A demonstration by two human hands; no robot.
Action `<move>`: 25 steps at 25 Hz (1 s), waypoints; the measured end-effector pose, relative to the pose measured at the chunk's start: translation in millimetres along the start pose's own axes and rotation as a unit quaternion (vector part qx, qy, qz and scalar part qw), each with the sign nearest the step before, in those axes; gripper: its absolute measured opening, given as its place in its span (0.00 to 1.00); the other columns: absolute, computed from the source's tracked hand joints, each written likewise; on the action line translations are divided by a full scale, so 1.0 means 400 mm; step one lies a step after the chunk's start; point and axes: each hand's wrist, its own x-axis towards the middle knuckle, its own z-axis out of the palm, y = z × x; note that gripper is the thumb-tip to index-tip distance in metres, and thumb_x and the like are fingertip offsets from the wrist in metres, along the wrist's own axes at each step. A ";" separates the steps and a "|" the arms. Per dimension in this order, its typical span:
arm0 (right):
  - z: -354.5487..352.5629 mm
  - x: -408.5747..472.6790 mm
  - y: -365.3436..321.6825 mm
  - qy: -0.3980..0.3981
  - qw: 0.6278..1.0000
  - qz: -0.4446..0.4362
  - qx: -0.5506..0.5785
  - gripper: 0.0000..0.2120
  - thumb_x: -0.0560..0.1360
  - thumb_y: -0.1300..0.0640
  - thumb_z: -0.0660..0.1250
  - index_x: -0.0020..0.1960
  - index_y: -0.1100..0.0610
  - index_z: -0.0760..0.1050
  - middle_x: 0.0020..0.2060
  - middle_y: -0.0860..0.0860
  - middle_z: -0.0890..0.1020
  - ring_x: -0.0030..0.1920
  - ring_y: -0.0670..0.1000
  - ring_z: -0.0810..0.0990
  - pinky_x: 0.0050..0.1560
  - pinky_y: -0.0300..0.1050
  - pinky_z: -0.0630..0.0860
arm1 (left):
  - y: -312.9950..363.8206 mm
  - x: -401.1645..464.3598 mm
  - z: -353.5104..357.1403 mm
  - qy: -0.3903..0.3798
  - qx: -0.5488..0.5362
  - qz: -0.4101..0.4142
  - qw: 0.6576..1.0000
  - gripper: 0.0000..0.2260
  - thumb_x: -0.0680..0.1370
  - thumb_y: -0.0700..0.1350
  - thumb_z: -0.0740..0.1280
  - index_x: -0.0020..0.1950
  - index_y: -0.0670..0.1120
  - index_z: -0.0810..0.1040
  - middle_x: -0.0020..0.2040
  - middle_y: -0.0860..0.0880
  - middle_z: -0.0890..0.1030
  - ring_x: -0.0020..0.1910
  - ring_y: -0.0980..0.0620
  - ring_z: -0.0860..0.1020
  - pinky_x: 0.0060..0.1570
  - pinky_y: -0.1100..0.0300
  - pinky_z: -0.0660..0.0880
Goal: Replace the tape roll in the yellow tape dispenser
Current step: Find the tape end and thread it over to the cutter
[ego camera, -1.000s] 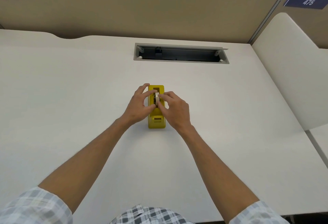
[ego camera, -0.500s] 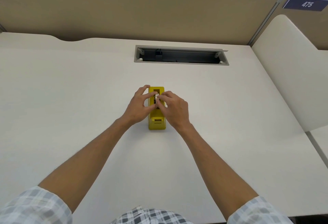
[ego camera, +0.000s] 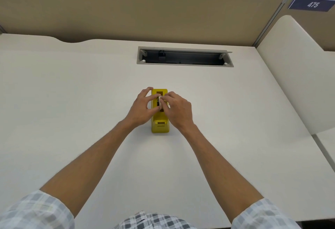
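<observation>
The yellow tape dispenser [ego camera: 160,125] stands in the middle of the cream desk [ego camera: 72,102], its cutter end towards me. A tape roll [ego camera: 159,100] sits upright in its well, mostly hidden by fingers. My left hand [ego camera: 143,108] reaches in from the left, with thumb and fingers curled round the roll. My right hand [ego camera: 178,110] comes from the right and pinches the roll's top edge with thumb and forefinger.
An open grey cable tray [ego camera: 184,58] is recessed in the desk behind the dispenser. A tan partition [ego camera: 145,7] runs along the back, and a cream side panel [ego camera: 293,76] stands at the right.
Both hands stay on the roll in the dispenser. The fingers have shifted slightly around the roll's top, and the view has dipped a little.
</observation>
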 end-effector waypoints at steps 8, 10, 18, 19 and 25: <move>-0.004 0.002 0.007 -0.018 1.000 -0.009 0.007 0.09 0.79 0.53 0.66 0.49 0.54 0.83 0.48 0.49 0.83 0.42 0.51 0.81 0.34 0.45 0.75 | -0.004 0.003 0.004 -0.003 0.003 -0.004 1.000 0.23 0.77 0.55 0.66 0.71 0.52 0.71 0.77 0.51 0.59 0.76 0.48 0.57 0.71 0.46 0.61; -0.005 0.005 0.010 -0.015 1.000 -0.007 0.006 0.08 0.78 0.54 0.66 0.48 0.54 0.83 0.46 0.48 0.83 0.42 0.52 0.81 0.34 0.44 0.73 | -0.005 0.004 0.004 -0.005 0.004 -0.004 1.000 0.23 0.76 0.56 0.67 0.71 0.52 0.71 0.77 0.51 0.59 0.76 0.48 0.57 0.71 0.47 0.61; -0.017 0.027 0.008 -0.063 0.996 -0.039 -0.052 0.10 0.81 0.56 0.61 0.51 0.57 0.80 0.47 0.51 0.82 0.48 0.52 0.78 0.34 0.44 0.68 | -0.004 0.002 0.002 -0.010 0.002 -0.008 1.000 0.24 0.77 0.56 0.66 0.71 0.52 0.70 0.78 0.52 0.58 0.76 0.48 0.57 0.71 0.47 0.61; -0.019 0.029 0.007 -0.071 0.996 -0.036 -0.048 0.10 0.81 0.56 0.60 0.52 0.58 0.79 0.48 0.51 0.81 0.49 0.52 0.78 0.35 0.44 0.68 | -0.005 0.000 0.002 -0.011 -0.003 -0.006 1.000 0.25 0.77 0.55 0.67 0.72 0.52 0.69 0.78 0.52 0.58 0.76 0.48 0.57 0.71 0.47 0.62; -0.028 0.024 0.007 -0.095 0.994 -0.027 -0.045 0.10 0.82 0.56 0.58 0.54 0.58 0.77 0.50 0.51 0.79 0.52 0.51 0.76 0.38 0.46 0.72 | -0.021 -0.012 0.008 -0.026 -0.045 0.001 0.999 0.30 0.78 0.44 0.66 0.77 0.51 0.58 0.79 0.55 0.54 0.76 0.51 0.58 0.69 0.53 0.67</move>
